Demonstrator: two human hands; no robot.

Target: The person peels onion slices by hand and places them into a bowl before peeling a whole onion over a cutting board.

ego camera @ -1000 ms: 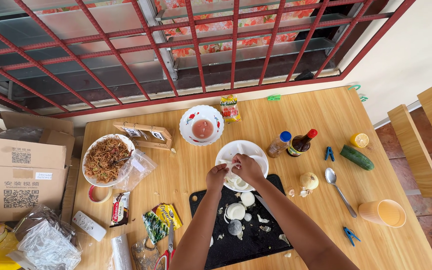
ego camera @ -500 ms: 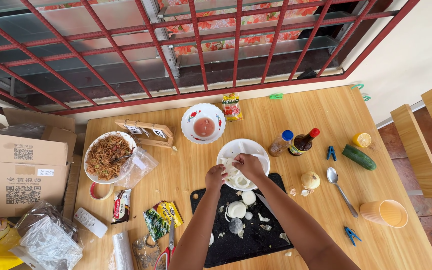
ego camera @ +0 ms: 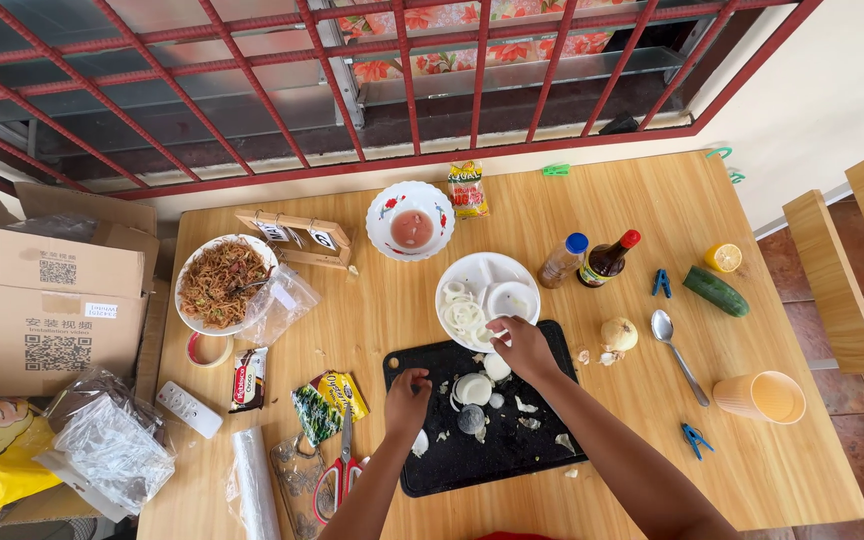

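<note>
A black cutting board [ego camera: 512, 450] lies on the wooden table [ego camera: 652, 190] with white onion slices [ego camera: 473, 389] and scraps on it. Just beyond it stands a white plate [ego camera: 507, 272] holding onion rings [ego camera: 464, 314]. My right hand [ego camera: 524, 346] hovers at the board's far edge beside the plate, fingertips pinched near an onion piece; whether it grips it I cannot tell. My left hand [ego camera: 408, 398] rests on the board's left part, fingers curled, nothing visibly in it. A knife blade [ego camera: 522, 402] lies on the board, partly hidden under my right forearm.
A noodle plate [ego camera: 220, 283], a bowl of pink sauce [ego camera: 412, 228], two bottles [ego camera: 586, 260], a whole onion [ego camera: 618, 333], spoon [ego camera: 676, 352], orange cup [ego camera: 762, 396], cucumber [ego camera: 714, 290], lemon half [ego camera: 723, 257], scissors [ego camera: 337, 470], packets [ego camera: 322, 405], cardboard boxes [ego camera: 47, 300] left.
Both hands left the white plate, where they were separating onion rings, and came back to the cutting board. The rings now lie on the plate. The camera view shifted slightly.
</note>
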